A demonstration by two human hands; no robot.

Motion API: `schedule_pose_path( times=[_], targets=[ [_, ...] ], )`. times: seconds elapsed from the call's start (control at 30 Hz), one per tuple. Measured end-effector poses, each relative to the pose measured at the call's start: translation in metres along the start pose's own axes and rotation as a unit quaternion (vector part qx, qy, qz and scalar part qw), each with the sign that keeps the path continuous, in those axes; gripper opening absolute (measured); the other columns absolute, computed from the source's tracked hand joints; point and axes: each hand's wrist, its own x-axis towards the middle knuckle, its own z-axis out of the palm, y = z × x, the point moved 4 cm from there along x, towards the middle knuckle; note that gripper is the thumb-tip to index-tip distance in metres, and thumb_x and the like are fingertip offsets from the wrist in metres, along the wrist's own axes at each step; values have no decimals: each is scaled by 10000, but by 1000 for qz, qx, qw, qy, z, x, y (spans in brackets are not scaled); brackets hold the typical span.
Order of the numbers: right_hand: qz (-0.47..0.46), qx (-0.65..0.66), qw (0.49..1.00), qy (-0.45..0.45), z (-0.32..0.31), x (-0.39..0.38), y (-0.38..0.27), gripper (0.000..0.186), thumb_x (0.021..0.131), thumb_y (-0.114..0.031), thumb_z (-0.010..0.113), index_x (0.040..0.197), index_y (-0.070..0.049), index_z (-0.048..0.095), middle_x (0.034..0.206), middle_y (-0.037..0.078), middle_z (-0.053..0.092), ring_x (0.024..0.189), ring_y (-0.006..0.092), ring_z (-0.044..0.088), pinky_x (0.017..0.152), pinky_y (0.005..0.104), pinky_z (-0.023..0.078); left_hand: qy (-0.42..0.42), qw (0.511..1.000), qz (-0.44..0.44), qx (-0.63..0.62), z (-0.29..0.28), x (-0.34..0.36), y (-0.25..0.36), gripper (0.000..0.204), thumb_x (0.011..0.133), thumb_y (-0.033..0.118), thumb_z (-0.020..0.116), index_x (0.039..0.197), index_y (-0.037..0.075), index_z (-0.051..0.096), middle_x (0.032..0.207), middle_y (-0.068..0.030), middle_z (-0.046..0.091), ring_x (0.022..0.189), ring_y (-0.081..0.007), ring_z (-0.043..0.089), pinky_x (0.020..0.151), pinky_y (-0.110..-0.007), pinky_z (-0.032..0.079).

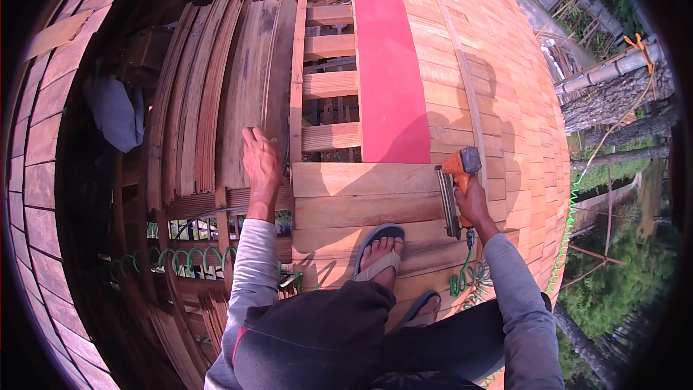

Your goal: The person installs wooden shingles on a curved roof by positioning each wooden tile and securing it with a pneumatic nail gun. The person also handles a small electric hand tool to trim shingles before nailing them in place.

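Observation:
My right hand [473,202] grips the handle of an orange nail gun [460,162] with a long dark magazine. The tool is held just above the shingled surface, and a coiled green air hose [462,282] leads from its handle. On the left, my left hand [261,162] has its fingers bent over the near end of a wooden board [271,50] in a stack. The fingertips are partly hidden. Ahead of my sandalled foot, a row of pale wooden boards [361,180] meets the near end of a red sheet [390,65].
Open wooden battens [328,87] with gaps lie left of the red sheet. More stacked boards [191,101] and a grey cloth [115,112] are farther left. A long thin strip [462,65] runs along the shingles [520,144]. Trees and ground show beyond the right edge.

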Motion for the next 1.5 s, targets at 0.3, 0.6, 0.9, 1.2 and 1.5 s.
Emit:
schedule_pose_path(
  times=[0.3,0.6,0.9,1.2,1.5],
  targets=[
    [-49,-14,998,22,8,-3,9,440,959,-88,673,1340,3,472,950,224,718,737,384,730,669,485,570,72,995,-68,-21,-106,51,-58,134,999,136,639,1049,23,590,906,-282,745,925,-508,725,803,-570,554],
    [-21,21,999,16,11,7,16,358,974,-62,671,1285,-3,503,897,150,716,627,242,699,576,397,560,58,998,-24,10,-92,36,-10,618,976,494,723,1377,41,593,1286,-221,633,1224,-415,620,937,-555,554],
    [-27,-22,999,36,8,-5,12,357,956,-96,657,1265,5,509,908,209,713,679,326,726,627,448,576,15,1000,2,5,-1,30,25,974,706,336,975,1506,55,498,1395,-214,512,1298,-430,506,1039,-497,514],
    [22,-17,999,27,3,-3,7,428,926,-115,650,1301,24,498,1000,303,710,900,480,725,773,542,571,71,990,-68,-100,-54,51,-9,266,955,198,749,1117,-4,691,1074,-231,739,1011,-430,733,857,-545,562],
    [26,-13,999,30,-11,0,8,402,942,-117,661,1295,-2,506,955,239,703,776,355,728,664,466,575,24,975,27,-221,-150,56,70,278,1018,201,666,1234,55,761,1098,-253,757,1022,-405,753,896,-463,572]
  ],
)
